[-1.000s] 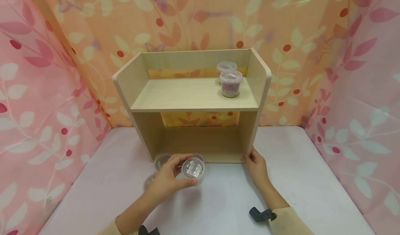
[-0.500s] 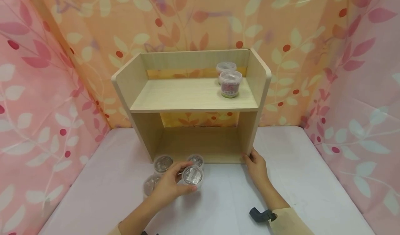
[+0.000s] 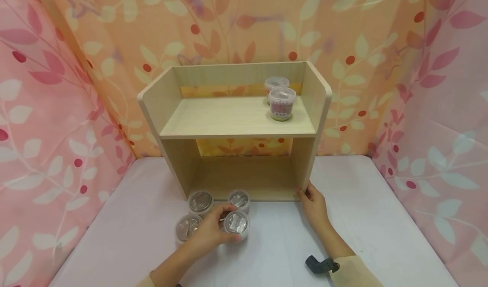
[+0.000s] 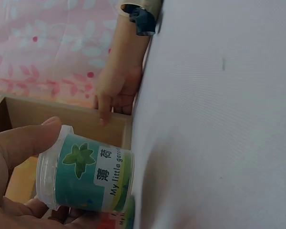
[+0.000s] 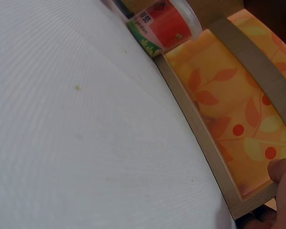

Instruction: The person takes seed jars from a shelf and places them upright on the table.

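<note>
My left hand (image 3: 211, 232) grips a lidded plastic tub (image 3: 236, 222) from its left side, thumb in front and fingers behind. In the left wrist view this seed tub shows a teal label (image 4: 78, 167) with a green leaf. Just behind it, a red-labelled tub (image 5: 167, 28) stands at the shelf's front edge. To the left of that hand are two more tubs, one near the shelf (image 3: 200, 201) and one closer to me (image 3: 188, 227), partly covered by the hand. My right hand (image 3: 314, 204) pinches the low front corner of the wooden shelf's right side panel (image 3: 313, 151).
Two clear tubs, one in front (image 3: 281, 104) and one behind it (image 3: 276, 82), stand at the right of the upper shelf board (image 3: 221, 115). A white cloth (image 3: 274, 244) covers the table. Patterned curtains (image 3: 244, 28) surround it on three sides.
The left hand has brought the teal-labelled tub down and toward me, away from the shelf. The red-labelled tub and the left-hand tubs show more now. My right hand stays on the panel.
</note>
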### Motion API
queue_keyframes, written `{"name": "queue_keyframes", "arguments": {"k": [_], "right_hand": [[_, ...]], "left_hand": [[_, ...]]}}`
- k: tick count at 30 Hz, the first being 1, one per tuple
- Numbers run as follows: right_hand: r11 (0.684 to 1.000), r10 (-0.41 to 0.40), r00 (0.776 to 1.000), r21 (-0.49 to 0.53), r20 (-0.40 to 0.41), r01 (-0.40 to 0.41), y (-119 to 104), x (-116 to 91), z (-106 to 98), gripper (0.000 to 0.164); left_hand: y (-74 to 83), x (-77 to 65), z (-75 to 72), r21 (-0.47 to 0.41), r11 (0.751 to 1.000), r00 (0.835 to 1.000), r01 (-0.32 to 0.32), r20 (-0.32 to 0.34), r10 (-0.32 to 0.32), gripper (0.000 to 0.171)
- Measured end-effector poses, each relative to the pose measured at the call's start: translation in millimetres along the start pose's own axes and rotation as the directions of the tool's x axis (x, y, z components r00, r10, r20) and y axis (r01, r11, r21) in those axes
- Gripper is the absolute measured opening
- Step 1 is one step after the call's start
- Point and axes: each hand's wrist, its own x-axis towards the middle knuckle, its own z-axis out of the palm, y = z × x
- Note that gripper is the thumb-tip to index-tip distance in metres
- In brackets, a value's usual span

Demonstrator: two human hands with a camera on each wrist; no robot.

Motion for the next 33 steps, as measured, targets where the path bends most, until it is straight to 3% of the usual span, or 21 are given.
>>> {"name": "queue_keyframes", "arguments": {"k": [11, 20, 33], "right_hand": [[1.000, -0.025, 1.000, 0.007, 0.004, 0.025, -0.8, -1.0, -2.2, 0.054], [0.999, -0.034, 0.999, -0.004, 0.013, 0.034, -4.8, -2.8, -0.7, 0.055], [0.999, -0.037, 0.999, -0.023, 0.018, 0.037, -1.2, -2.5, -0.4, 0.053]], "left_hand": [[-13.7, 4.6, 4.0, 0.079, 0.997, 0.999, -0.005, -0.039, 0.008, 0.074], [-14.1, 2.4, 4.0, 0.110, 0.994, 0.999, 0.017, -0.053, -0.011, 0.074], [-11.3, -1.4, 5.9, 0.176, 0.984, 0.998, -0.004, -0.057, 0.014, 0.075]]}}
